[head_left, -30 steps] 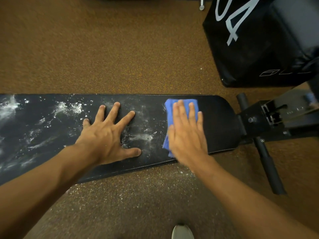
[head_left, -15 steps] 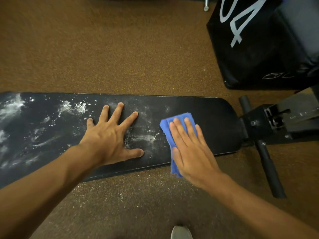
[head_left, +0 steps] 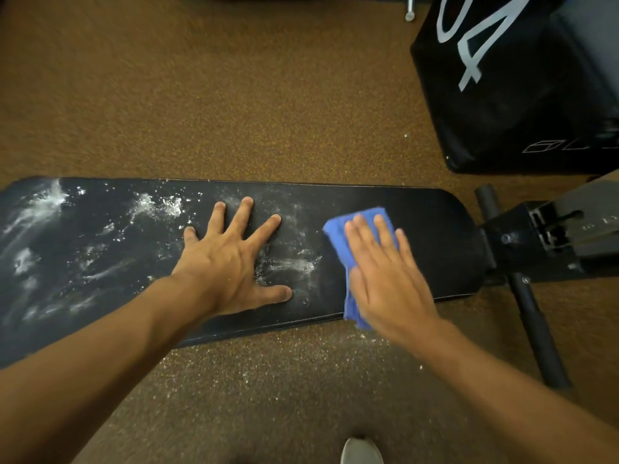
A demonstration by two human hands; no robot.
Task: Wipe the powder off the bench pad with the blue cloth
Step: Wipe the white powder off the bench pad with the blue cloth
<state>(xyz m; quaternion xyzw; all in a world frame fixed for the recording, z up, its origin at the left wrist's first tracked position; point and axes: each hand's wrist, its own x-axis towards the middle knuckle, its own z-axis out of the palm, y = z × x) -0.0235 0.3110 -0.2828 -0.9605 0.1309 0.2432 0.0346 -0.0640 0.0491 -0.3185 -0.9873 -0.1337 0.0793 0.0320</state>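
A long black bench pad [head_left: 435, 229] lies across the view. White powder [head_left: 154, 205] is smeared over its left half, with a streak [head_left: 294, 264] between my hands. My left hand [head_left: 227, 262] rests flat on the pad, fingers spread. My right hand [head_left: 385, 272] presses flat, with straight fingers, on the folded blue cloth [head_left: 338, 236] at the pad's right part. The cloth's lower end [head_left: 355, 313] hangs over the pad's near edge. The pad to the right of the cloth looks free of powder.
Brown speckled carpet [head_left: 234, 95] surrounds the bench, with spilled powder [head_left: 268, 360] on it below the pad. A black padded box [head_left: 522, 88] with white numerals stands at the upper right. The bench's metal frame [head_left: 549, 242] and a black bar [head_left: 536, 333] lie at right. A shoe tip [head_left: 361, 452] shows at the bottom.
My right hand has slid the cloth towards the near edge and then back up the pad. The left hand has stayed planted.
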